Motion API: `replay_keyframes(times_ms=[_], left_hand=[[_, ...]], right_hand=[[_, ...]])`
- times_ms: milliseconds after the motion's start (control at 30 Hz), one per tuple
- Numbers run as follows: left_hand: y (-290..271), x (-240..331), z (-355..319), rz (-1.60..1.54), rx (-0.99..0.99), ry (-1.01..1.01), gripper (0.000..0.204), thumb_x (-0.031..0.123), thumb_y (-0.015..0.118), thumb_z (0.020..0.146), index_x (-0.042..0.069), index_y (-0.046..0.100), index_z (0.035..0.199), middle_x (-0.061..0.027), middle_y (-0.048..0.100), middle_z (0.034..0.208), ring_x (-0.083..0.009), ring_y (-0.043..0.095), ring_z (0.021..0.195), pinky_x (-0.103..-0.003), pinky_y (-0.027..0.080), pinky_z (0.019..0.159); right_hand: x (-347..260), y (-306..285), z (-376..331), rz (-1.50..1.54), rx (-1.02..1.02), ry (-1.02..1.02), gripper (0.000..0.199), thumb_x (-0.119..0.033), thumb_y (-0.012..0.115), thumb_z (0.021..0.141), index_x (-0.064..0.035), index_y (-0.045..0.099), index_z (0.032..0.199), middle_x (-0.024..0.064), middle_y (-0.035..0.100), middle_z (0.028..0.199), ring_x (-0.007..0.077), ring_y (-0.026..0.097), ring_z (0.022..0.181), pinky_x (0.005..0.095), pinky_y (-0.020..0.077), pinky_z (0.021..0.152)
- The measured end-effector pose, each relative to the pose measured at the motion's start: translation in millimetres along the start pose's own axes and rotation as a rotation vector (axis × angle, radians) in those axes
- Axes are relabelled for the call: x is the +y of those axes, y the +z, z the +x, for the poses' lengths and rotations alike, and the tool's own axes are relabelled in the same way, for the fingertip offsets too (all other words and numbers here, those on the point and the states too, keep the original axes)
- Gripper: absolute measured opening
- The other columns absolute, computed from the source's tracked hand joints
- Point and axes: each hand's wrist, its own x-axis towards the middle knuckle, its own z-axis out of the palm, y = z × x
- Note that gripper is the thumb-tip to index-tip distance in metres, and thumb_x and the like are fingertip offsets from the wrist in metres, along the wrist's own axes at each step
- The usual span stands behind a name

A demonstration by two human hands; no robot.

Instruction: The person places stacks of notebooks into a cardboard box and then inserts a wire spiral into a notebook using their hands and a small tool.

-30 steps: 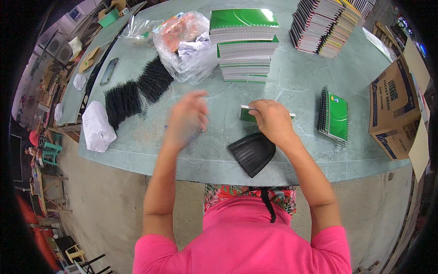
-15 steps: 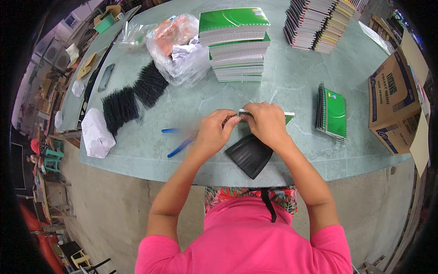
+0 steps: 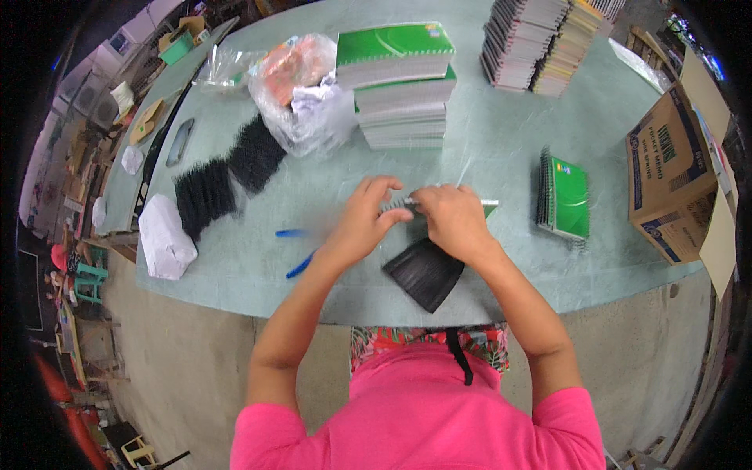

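Hands meet at the middle of the tabletop (image 3: 501,141), both closed on one thin green notebook (image 3: 487,207) with a wire spiral. Left hand (image 3: 362,222) pinches the spiral end, fingers curled over it, a tight grip; right hand (image 3: 453,222) clamps down on the cover, hiding most of it, only a sliver of green poking out past the knuckles. Just below the right hand lies a black fan-shaped sheaf (image 3: 425,271), touching the tabletop's near edge. Left of the left hand, two blue pens (image 3: 299,251) lie loose. Beyond the hands stands a stack of green notebooks (image 3: 401,82); off to the right, a single green spiral notebook (image 3: 565,197).
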Motion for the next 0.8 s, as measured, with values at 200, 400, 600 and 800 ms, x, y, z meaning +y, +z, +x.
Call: replay_keyframes(times_ms=[200, 400, 600, 800], left_hand=[[-28.2, -4.8, -5.1, 0.049, -0.056, 0.08, 0.024, 0.023, 0.062, 0.083, 0.002, 0.056, 0.092, -0.0123, 0.058, 0.068, -0.0265, 0.055, 0.062, -0.036, 0.045, 0.063], [-35.5, -1.1, -0.6, 0.042, -0.253, -0.076, 0.019, 0.021, 0.064, 0.081, 0.005, 0.058, 0.088, -0.0099, 0.057, 0.07, -0.0276, 0.056, 0.071, -0.037, 0.044, 0.063], [12.9, 16.8, -31.1, 0.437, -0.207, 0.032, 0.037, 0.028, 0.066, 0.079, 0.006, 0.059, 0.108, -0.014, 0.057, 0.094, -0.0348, 0.055, 0.091, -0.041, 0.046, 0.076], [8.6, 37.5, -46.2, 0.106, -0.308, 0.025, 0.052, 0.019, 0.062, 0.082, 0.011, 0.045, 0.131, -0.0177, 0.054, 0.106, -0.0351, 0.054, 0.098, -0.044, 0.045, 0.084]], right_hand=[[-9.2, 5.9, 9.4, 0.239, 0.039, -0.047, 0.016, -0.025, 0.064, 0.078, -0.012, 0.062, 0.089, 0.0071, 0.063, 0.076, 0.0272, 0.06, 0.075, 0.0387, 0.042, 0.068], [-3.3, -0.4, 10.3, 0.36, 0.033, 0.01, 0.02, -0.015, 0.067, 0.075, -0.0095, 0.059, 0.092, 0.0087, 0.059, 0.091, 0.0288, 0.057, 0.088, 0.0402, 0.0429, 0.07], [-0.9, 3.2, 11.1, 0.388, 0.143, -0.011, 0.021, -0.012, 0.067, 0.074, -0.0074, 0.061, 0.093, 0.01, 0.062, 0.083, 0.0326, 0.058, 0.081, 0.0417, 0.0451, 0.072], [42.5, -29.4, -9.1, 0.524, -0.12, 0.347, 0.02, -0.012, 0.072, 0.073, -0.004, 0.066, 0.09, 0.0117, 0.066, 0.085, 0.0268, 0.062, 0.074, 0.033, 0.0482, 0.071]])
